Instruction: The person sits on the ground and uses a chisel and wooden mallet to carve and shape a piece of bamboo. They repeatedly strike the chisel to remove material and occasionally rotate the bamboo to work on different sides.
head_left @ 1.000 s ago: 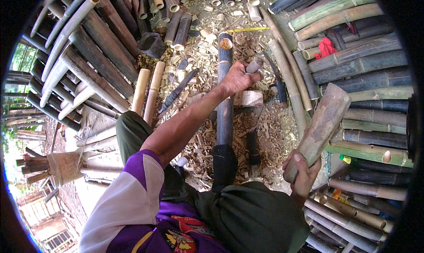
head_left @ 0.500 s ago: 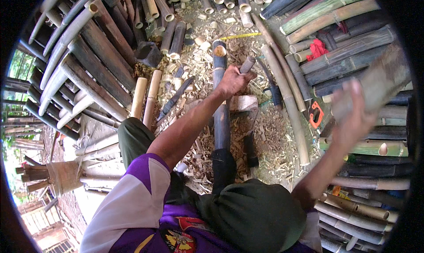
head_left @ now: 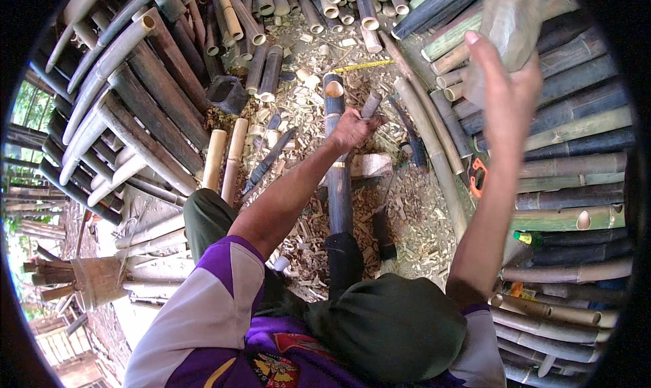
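"Left hand (head_left: 354, 129) is closed around a handle (head_left: 371, 105), its top end bare. Why grip so low?"

"For steadiness, I'd guess, and to keep fingers off that end. Whatever sits below the fist is hidden."

"And the right hand (head_left: 505, 83)?"

"Clasped on a club (head_left: 513, 22) of wood, up near the top edge of the view, well apart from the left. Both are blurred, though the grip seems to be at the club's near end, probably leaving the rest free."

"Where's the pole (head_left: 339, 205)?"

"Lengthwise between the knees (head_left: 211, 218), hollow end pointing away. That probably keeps it within reach of both arms. The left hand is over it; whether they touch, I can't tell."

"The pale block (head_left: 371, 165)?"

"Just right of the pole, perhaps as a prop."

"And that knife (head_left: 270, 159)?"

"Among the chips (head_left: 312, 235), left of the pole, likely for easy reach."
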Action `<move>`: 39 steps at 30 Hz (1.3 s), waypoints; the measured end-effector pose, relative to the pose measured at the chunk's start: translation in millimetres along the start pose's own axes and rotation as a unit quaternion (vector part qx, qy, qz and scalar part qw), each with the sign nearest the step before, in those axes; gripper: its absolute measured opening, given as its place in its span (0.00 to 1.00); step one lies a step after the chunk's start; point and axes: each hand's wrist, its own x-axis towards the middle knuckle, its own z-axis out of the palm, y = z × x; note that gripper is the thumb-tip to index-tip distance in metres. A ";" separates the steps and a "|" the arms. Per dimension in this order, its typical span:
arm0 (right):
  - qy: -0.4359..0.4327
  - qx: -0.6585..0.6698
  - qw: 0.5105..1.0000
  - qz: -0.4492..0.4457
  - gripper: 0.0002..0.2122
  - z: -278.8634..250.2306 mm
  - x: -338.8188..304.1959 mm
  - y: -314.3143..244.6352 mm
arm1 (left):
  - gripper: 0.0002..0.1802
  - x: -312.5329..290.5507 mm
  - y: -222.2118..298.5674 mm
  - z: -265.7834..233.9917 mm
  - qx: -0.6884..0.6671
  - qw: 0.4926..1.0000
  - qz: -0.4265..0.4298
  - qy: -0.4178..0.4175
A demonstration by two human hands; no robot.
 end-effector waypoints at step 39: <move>-0.097 0.017 0.902 0.420 0.19 -89.7 -156.8 73.5 | 0.17 -49.9 66.0 26.0 0.135 0.988 -0.008 0.069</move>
